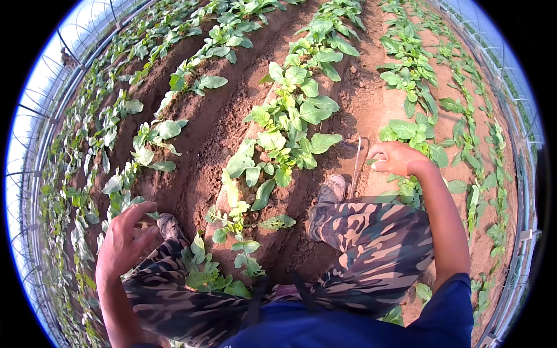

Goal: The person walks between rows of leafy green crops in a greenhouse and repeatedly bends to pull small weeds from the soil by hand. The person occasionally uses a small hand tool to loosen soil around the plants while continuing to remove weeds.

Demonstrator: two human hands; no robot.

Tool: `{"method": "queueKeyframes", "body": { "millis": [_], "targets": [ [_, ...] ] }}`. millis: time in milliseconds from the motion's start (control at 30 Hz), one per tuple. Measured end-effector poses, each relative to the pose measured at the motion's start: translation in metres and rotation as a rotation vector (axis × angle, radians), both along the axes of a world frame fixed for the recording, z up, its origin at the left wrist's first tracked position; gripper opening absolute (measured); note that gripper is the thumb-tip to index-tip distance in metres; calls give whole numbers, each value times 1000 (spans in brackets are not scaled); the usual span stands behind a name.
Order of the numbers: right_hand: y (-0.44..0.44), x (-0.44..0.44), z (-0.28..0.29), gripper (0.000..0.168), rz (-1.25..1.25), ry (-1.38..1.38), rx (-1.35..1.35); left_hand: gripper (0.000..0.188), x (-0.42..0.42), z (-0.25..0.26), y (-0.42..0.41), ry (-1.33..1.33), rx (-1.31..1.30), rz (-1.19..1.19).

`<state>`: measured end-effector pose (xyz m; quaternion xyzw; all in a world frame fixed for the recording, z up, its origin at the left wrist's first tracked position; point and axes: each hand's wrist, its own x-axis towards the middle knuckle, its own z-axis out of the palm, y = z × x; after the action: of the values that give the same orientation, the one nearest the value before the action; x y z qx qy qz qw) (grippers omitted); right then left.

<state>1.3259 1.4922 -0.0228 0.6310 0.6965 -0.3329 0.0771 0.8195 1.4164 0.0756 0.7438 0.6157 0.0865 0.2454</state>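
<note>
My left hand (127, 237) hangs above the left plant row (145, 152), beside my left knee. Its fingers are curled and apart, and a bit of green leaf shows just beyond the fingertips. On the other side, my right hand (397, 159) reaches over a leafy plant (407, 130) in the right row, thumb and forefinger close together. A small green bit shows by those fingertips; whether it is pinched or lies behind them is unclear. Between my legs runs the middle row of broad-leaved green plants (283, 135), one with a hole-pocked leaf (277, 222).
My shoes, left (170, 226) and right (333, 188), stand in soil furrows flanking the middle ridge. A thin pale strip (356, 167) lies by the right shoe. More plant rows extend both ways, bounded by a hoop-framed greenhouse wall, left (48, 130) and right (524, 174).
</note>
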Motion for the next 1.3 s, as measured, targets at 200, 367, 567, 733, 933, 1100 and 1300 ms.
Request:
{"method": "queueKeyframes", "body": {
  "millis": [200,367,567,733,933,1100,1300],
  "targets": [
    [-4,22,6,32,-178,197,-142,39,20,-54,7,441,-60,-136],
    [14,54,-42,31,-228,273,106,39,7,-56,11,251,-67,-124],
    [-11,31,-176,19,87,-30,536,39,9,-66,11,309,-111,-105],
    [-8,-3,-265,10,308,-161,636,39,10,-69,17,399,-191,-45],
    [-15,-13,-301,18,320,-499,576,40,9,-77,20,388,-174,-87],
    [-3,-23,-266,13,258,-387,544,39,2,-76,14,394,-158,-113],
    [26,-8,-177,37,-158,18,476,40,11,-77,17,328,-172,-157]
  ]
}}
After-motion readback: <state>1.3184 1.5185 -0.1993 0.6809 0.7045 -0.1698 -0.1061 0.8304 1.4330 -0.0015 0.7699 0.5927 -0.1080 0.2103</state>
